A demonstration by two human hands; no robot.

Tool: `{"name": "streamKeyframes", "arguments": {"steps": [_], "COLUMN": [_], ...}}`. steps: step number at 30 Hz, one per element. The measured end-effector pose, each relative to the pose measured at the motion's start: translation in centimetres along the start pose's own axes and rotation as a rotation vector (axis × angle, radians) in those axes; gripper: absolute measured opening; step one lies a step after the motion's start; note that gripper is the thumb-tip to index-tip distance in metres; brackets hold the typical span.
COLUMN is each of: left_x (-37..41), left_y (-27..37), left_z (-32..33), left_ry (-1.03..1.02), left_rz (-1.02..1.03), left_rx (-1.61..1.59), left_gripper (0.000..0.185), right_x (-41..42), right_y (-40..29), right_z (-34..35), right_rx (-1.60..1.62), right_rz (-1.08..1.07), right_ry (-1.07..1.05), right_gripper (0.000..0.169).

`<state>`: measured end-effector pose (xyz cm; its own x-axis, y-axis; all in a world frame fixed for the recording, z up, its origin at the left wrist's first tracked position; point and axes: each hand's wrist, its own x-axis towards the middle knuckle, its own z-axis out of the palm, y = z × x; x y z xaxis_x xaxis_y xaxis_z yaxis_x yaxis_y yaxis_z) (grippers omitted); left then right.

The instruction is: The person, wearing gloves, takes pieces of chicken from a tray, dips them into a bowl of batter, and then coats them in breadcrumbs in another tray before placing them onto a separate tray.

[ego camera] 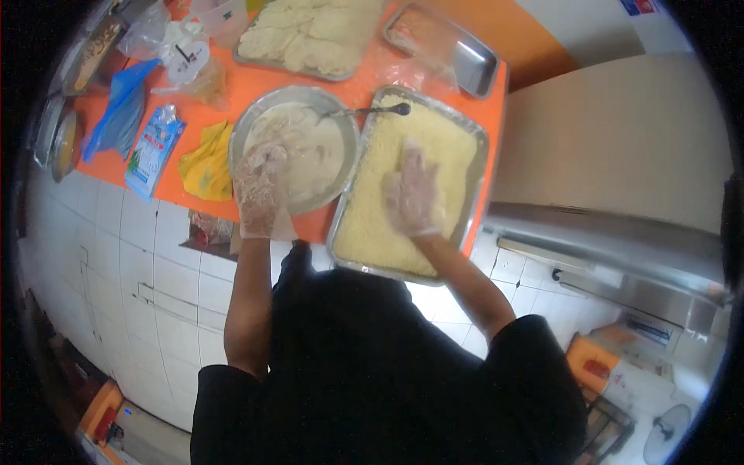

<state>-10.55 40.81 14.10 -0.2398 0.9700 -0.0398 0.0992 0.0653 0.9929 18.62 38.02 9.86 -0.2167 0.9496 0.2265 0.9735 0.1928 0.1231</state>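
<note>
My left hand, in a clear plastic glove smeared with batter, is over the near left side of a round metal bowl. Its fingers curl down toward the pale, creamy batter; whether they grip anything is hidden. My right hand, also gloved and slightly blurred, lies palm down on yellowish crumbs. These crumbs fill a rectangular metal tray beside the bowl. A dark-handled spoon rests across the bowl's rim, its handle end reaching over the tray.
Behind the bowl stands a tray of crumb-coated flat pieces. A smaller metal tray is at the back right. A yellow cloth, a blue-white packet and a blue plastic bag lie left on the orange table.
</note>
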Motion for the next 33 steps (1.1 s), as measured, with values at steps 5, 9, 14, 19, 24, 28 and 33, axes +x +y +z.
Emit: {"name": "streamKeyframes", "arguments": {"steps": [5,9,14,19,24,28,33], "left_x": [-0.1,-0.5,-0.4,-0.6,0.4,-0.3,-0.1], "left_y": [-2.0,0.4,-0.3,0.0,0.1,-0.5,-0.8], "left_z": [-0.1,0.3,0.1,-0.3,-0.3,-0.1,-0.9], "left_ry": [0.042,0.012,0.0,0.023,0.019,0.046,0.04], "left_rz": [0.12,0.199,0.015,0.025,0.102,0.027,0.053], "left_rx": [-0.01,0.077,-0.156,-0.169,-0.185,-0.236,-0.167], "left_gripper": [0.023,0.021,0.022,0.025,0.023,0.023,0.022], "right_x": [3.4,4.8,2.9,1.3,0.2,0.5,-2.2], "right_y": [0.8,2.0,1.2,2.0,4.0,2.1,2.9], "right_z": [1.0,2.6,4.8,6.0,3.0,-3.0,-5.0], "right_rx": [-0.613,0.109,0.24,1.048,0.584,0.844,0.498], "right_rz": [-0.096,0.05,0.087,0.144,0.145,0.362,0.772], "right_ry": [-0.256,-0.144,0.038,0.014,-0.016,-0.12,-0.41], "right_gripper": [0.059,0.067,0.067,0.065,0.056,0.055,0.073]}}
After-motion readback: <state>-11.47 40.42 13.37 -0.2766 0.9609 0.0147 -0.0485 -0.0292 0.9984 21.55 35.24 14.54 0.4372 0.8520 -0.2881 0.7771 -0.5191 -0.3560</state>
